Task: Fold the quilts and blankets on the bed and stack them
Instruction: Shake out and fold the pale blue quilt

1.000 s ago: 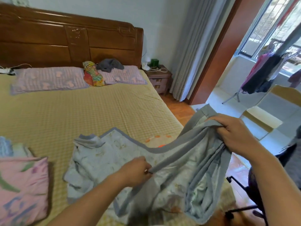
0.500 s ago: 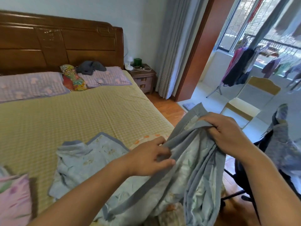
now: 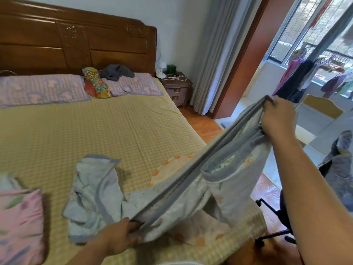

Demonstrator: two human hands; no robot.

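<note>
Both hands had moved apart along the grey border of the pale blue quilt (image 3: 191,190), pulling that edge taut where half a second before they were close together. Raised at the bed's (image 3: 95,131) right side, the right hand (image 3: 278,119) gripped one end of the edge. Low and near the camera, the left hand (image 3: 118,239) pinched the other. The quilt's remainder lay crumpled on the yellow checked sheet, beside a folded pink blanket (image 3: 19,224).

Both hands pinch blue quilt (image 3: 191,188) border: left hand (image 3: 116,240) low, right hand (image 3: 278,119) high; rest bunched on bed (image 3: 95,131).
</note>
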